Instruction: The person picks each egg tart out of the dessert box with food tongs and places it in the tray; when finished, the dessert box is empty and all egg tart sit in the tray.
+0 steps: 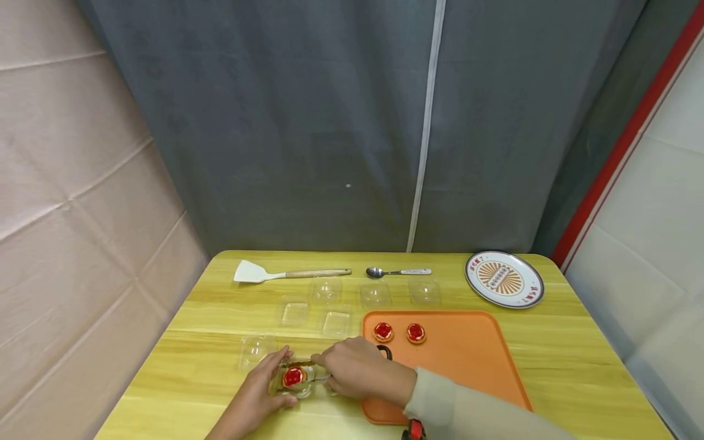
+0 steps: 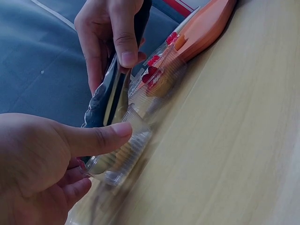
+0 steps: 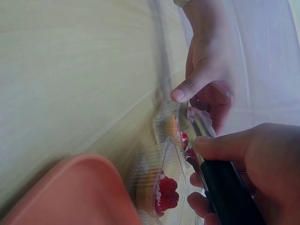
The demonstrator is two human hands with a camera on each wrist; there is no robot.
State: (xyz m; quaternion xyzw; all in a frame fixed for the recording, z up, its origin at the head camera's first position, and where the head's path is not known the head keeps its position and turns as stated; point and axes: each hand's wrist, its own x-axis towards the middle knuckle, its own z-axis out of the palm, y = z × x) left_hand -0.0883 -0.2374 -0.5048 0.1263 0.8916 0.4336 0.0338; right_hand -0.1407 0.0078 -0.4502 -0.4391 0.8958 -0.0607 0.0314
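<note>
My left hand (image 1: 255, 394) holds a small clear plastic box (image 2: 136, 147) by its sides, thumb on one side and fingers on the other. A red-topped tart (image 1: 294, 377) is in that box. My right hand (image 1: 354, 370) grips metal tongs (image 2: 117, 96) with black handles (image 3: 229, 192), and their tips reach into the box around the tart. Beside it stands a second clear box (image 3: 147, 164) holding another red-topped tart (image 3: 166, 194), mostly hidden by my right hand in the head view.
Two more tarts (image 1: 399, 333) lie on an orange tray (image 1: 462, 366) to the right. Several clear plastic pieces (image 1: 337, 321) are spread over the table. Farther back lie a white spatula (image 1: 255, 272), a spoon (image 1: 398, 272) and a round plate (image 1: 503, 279).
</note>
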